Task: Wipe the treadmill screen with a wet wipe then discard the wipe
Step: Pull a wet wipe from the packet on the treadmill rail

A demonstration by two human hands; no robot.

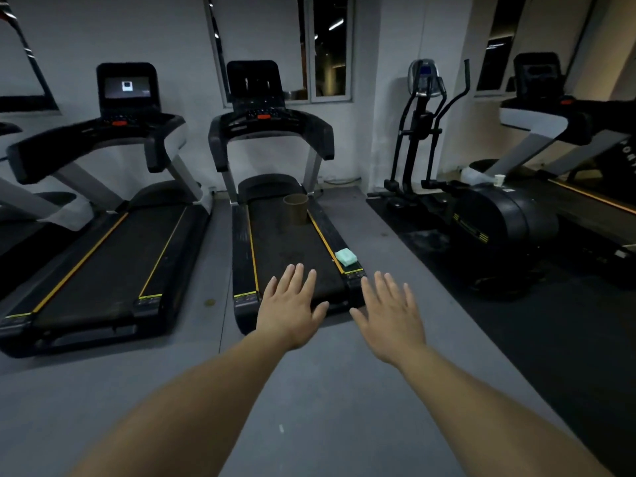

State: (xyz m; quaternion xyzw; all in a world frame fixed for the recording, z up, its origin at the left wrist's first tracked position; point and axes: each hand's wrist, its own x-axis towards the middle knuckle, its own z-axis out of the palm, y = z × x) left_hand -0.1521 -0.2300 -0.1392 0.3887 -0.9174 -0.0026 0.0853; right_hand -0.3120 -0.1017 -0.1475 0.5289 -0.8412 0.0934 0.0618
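Note:
A black treadmill stands straight ahead, its dark screen [254, 82] high on the console at the far end. A pale green pack of wet wipes [345, 256] lies on the right side rail near the belt's rear. A brown cylindrical bin [296, 210] stands on the belt toward the front. My left hand [290, 308] and my right hand [392, 316] are stretched out flat, palms down, fingers apart, over the rear end of the belt. Both hold nothing. The wipes pack lies just beyond and between them.
A second treadmill [103, 242] with a lit screen [127, 87] stands to the left. An elliptical trainer [481, 215] sits on a dark mat to the right, with a white paper cup [499, 180] on it. Grey floor [309, 390] lies under my arms.

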